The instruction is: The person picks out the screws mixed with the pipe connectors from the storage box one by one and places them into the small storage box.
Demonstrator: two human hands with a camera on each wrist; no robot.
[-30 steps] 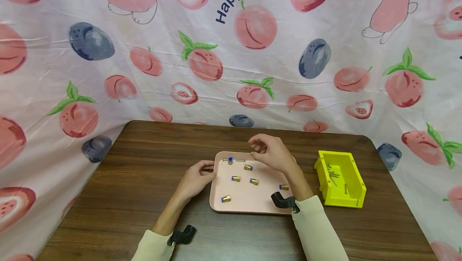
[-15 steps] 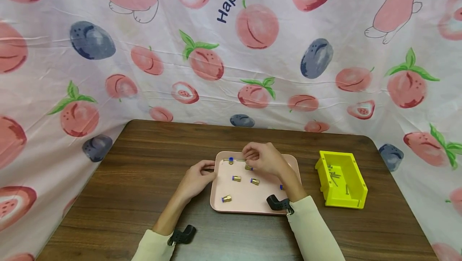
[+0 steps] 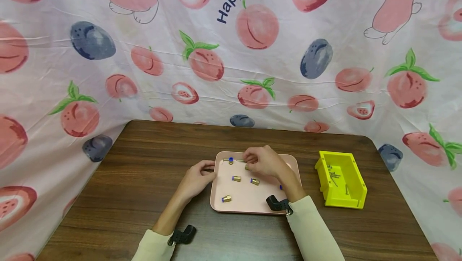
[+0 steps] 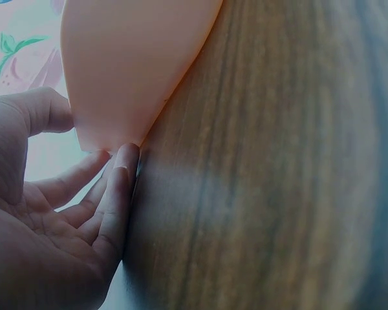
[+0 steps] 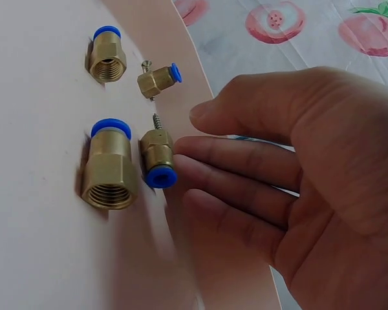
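Observation:
My left hand point(image 3: 199, 180) holds the left edge of a pink tray point(image 3: 249, 207); in the left wrist view its thumb point(image 4: 52, 113) touches the rim and its fingertips meet the outer wall. My right hand point(image 3: 265, 161) hovers at the tray's far side, fingers slightly bent and thumb apart from them. In the right wrist view the fingertips are beside a brass push-in fitting point(image 5: 158, 154) with a blue collar; a screw point(image 5: 157, 121) shows beyond it. Another fitting point(image 5: 156, 81) lies across a screw. More fittings lie nearby, including a fitting point(image 3: 236, 178) and another fitting point(image 3: 254, 181).
Right of the tray stands a yellow bin point(image 3: 355, 185) with several loose screws point(image 3: 333, 176) inside. One more fitting point(image 3: 226, 199) lies near the tray's front left corner. A brown wooden table point(image 3: 155, 148) bears everything, and a fruit-printed cloth point(image 3: 209, 104) hangs behind it.
My right hand has moved left and down toward the fitting at the tray's far side, and now partly covers it. My left hand keeps its place at the tray's edge.

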